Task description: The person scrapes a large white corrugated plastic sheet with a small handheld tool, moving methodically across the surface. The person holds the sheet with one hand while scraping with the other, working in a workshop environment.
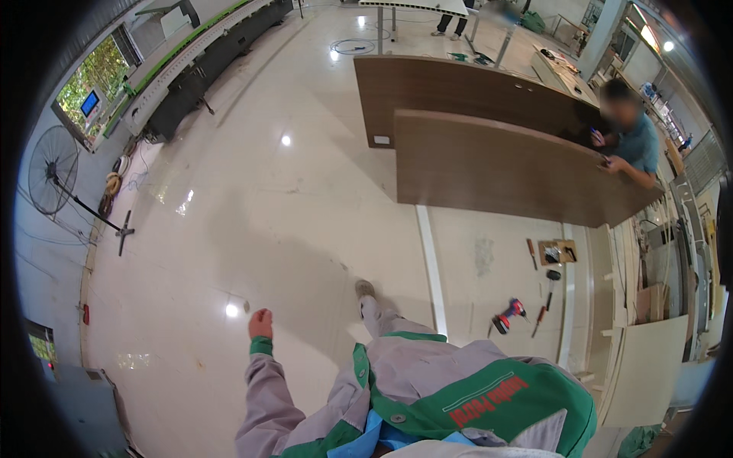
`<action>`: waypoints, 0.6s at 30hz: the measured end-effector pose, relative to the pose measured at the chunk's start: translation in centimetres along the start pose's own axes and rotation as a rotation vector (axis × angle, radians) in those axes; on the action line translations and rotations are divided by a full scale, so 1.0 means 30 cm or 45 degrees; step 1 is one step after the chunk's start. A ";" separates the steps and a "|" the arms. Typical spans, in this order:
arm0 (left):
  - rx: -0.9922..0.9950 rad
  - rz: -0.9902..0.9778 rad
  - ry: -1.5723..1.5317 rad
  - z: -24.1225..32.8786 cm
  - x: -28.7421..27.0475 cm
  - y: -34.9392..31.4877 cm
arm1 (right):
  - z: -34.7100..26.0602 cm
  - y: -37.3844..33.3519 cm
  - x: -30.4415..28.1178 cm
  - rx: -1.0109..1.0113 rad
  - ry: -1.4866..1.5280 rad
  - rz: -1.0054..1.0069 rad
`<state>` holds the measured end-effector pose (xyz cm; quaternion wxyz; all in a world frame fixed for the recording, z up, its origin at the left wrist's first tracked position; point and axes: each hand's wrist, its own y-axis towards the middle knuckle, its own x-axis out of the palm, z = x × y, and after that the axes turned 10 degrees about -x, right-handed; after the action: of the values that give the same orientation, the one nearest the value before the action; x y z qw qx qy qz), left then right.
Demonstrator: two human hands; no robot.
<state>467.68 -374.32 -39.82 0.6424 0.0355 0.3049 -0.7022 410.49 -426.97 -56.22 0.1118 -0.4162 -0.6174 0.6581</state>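
Observation:
My left hand (260,324) hangs low beside my body, above the tiled floor, at the end of a grey sleeve with a green cuff. Its fingers look curled in, and nothing shows in them. It touches nothing; only bare floor tiles lie around it. My right hand is out of sight, and the green and grey jacket (473,397) fills that side. One shoe (365,288) of mine is ahead of me on the floor.
Two brown panels (496,164) stand on edge ahead right, a person (637,141) leaning over one. A red and black cordless drill (509,315), a mallet (553,276) and other hand tools lie on the floor. Left are a standing fan (53,169) and a long machine (183,91).

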 end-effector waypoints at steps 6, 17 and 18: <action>-0.464 -0.540 0.918 0.100 0.220 0.278 | -0.848 0.358 -1.186 -0.742 -0.250 0.688; -0.482 -0.726 1.021 0.404 0.326 1.138 | -2.096 0.413 -3.015 -1.156 0.750 1.056; -0.471 -0.722 1.038 0.471 0.329 1.275 | -2.142 0.448 -3.102 -1.140 0.759 1.097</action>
<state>506.16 -389.29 -47.34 0.2520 0.1077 0.6463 -0.7121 517.99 -445.10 -23.26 -0.1774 -0.7938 -0.5522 0.1827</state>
